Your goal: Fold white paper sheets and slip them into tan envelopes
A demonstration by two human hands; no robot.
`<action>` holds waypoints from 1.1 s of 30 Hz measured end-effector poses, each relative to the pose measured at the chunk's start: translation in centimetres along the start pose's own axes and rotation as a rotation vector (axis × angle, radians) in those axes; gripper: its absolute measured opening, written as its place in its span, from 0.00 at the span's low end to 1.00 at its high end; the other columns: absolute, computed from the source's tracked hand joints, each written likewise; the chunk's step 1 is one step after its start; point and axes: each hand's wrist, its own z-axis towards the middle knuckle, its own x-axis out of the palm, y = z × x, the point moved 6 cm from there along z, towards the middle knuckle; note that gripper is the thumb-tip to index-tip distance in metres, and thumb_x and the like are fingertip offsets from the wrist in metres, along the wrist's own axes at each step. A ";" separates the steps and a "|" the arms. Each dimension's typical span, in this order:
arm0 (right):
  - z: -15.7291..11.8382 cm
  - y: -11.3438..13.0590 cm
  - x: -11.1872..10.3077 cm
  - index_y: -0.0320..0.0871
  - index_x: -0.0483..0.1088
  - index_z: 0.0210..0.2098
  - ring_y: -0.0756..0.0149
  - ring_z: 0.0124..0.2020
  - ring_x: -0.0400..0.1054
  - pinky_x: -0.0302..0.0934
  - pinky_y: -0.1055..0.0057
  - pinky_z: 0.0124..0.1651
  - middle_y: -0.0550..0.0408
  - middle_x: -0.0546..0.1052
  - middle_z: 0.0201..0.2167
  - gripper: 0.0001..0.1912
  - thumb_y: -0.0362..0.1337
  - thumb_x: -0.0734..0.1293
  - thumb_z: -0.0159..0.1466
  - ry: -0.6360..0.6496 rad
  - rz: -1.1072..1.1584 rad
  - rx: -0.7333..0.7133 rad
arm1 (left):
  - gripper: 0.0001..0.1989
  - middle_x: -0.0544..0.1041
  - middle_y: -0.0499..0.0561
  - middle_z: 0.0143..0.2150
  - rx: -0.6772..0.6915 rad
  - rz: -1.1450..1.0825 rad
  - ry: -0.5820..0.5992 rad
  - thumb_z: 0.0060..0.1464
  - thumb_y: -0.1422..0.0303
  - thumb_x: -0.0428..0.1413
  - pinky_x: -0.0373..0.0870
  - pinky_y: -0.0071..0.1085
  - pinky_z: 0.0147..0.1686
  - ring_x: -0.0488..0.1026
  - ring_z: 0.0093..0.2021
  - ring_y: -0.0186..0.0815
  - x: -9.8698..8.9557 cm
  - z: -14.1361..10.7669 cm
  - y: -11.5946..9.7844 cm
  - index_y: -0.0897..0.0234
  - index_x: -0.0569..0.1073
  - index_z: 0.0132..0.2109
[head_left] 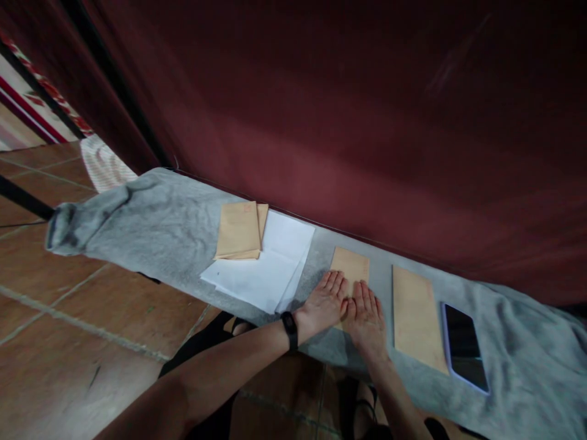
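A brown paper envelope lies on the grey cloth-covered bench in front of me. My left hand, below a black wristband, rests flat on it with the fingers stretched out. Close beside it, my right hand also presses flat on the envelope, its fingers pointing away from me. Both palms cover the envelope's middle and most of its near part. To the left, a small pile of brown envelopes sits on white paper sheets. Another stack of brown envelopes lies right of my hands.
A phone with a pale purple edge lies at the right on the grey cloth. Behind the narrow bench hangs a dark red curtain-like surface. Brown floor tiles show below, with a dark metal bar at the left.
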 end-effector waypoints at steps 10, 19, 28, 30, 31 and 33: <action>0.0 -0.4 -0.9 0.32 0.64 0.66 0.49 0.70 0.58 0.54 0.50 0.68 0.35 0.64 0.69 0.27 0.38 0.54 0.73 -0.024 0.049 0.060 | 0.28 0.62 0.70 0.71 0.009 -0.019 0.051 0.69 0.64 0.41 0.49 0.48 0.71 0.57 0.72 0.47 -0.2 0.1 0.0 0.79 0.60 0.69; -0.3 -2.2 -0.7 0.31 0.62 0.66 0.54 0.69 0.59 0.57 0.53 0.67 0.35 0.67 0.67 0.27 0.38 0.52 0.74 -0.016 0.143 0.089 | 0.27 0.61 0.68 0.72 -0.021 -0.064 0.047 0.69 0.64 0.42 0.54 0.48 0.69 0.57 0.73 0.49 0.0 -0.3 0.2 0.74 0.61 0.69; -0.4 -3.0 -1.1 0.32 0.64 0.66 0.54 0.69 0.59 0.58 0.53 0.68 0.36 0.68 0.66 0.26 0.35 0.52 0.72 -0.013 0.295 0.221 | 0.27 0.64 0.64 0.71 -0.036 -0.168 0.026 0.69 0.66 0.39 0.54 0.45 0.70 0.58 0.72 0.45 -0.3 0.0 1.6 0.72 0.64 0.68; -0.1 -3.2 -1.3 0.32 0.63 0.66 0.55 0.69 0.59 0.58 0.54 0.69 0.37 0.68 0.66 0.27 0.36 0.52 0.73 -0.015 0.377 0.273 | 0.27 0.65 0.64 0.70 -0.013 -0.182 0.003 0.69 0.65 0.39 0.52 0.45 0.71 0.59 0.72 0.44 -0.7 0.8 1.4 0.73 0.64 0.67; 0.1 -3.3 -1.4 0.33 0.62 0.67 0.56 0.69 0.59 0.58 0.54 0.69 0.37 0.68 0.66 0.28 0.37 0.51 0.73 -0.016 0.417 0.296 | 0.26 0.65 0.63 0.70 -0.003 -0.192 -0.009 0.70 0.65 0.39 0.52 0.44 0.71 0.59 0.72 0.44 -0.8 1.3 1.2 0.73 0.64 0.67; 0.6 -3.6 -1.7 0.34 0.62 0.67 0.56 0.70 0.58 0.57 0.54 0.70 0.39 0.67 0.67 0.28 0.40 0.51 0.74 -0.032 0.489 0.338 | 0.26 0.64 0.62 0.71 0.018 -0.213 -0.026 0.70 0.64 0.39 0.51 0.44 0.71 0.58 0.72 0.43 -0.9 2.3 0.9 0.72 0.63 0.68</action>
